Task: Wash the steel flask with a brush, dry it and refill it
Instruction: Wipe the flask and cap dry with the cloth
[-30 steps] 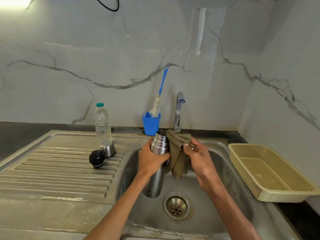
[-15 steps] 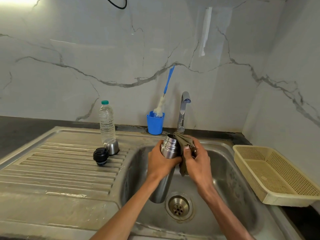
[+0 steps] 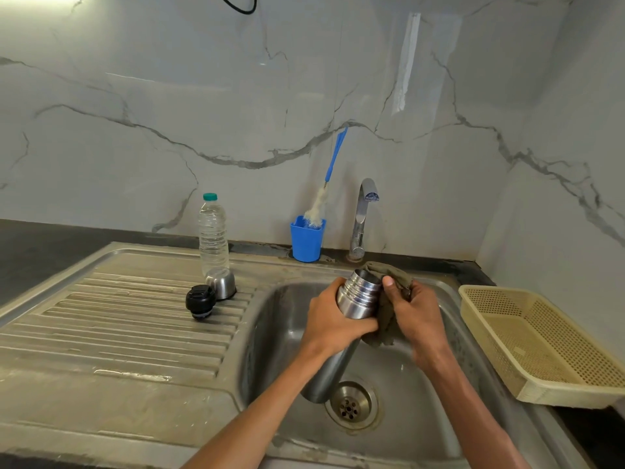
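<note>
Over the sink (image 3: pixel 270 333) basin, the left hand (image 3: pixel 333 319) wraps its grip around the upper body of the steel flask (image 3: pixel 358 297), tilted with its open mouth away. The right hand (image 3: pixel 417 318) pinches an olive cloth (image 3: pixel 385 319) against the threaded neck. Drying well probably means turning the flask steadily while the cloth follows every ridge.

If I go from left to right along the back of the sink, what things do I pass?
Black flask stopper → water bottle → blue cup holding the bottle brush → tap → cream basket.
</note>
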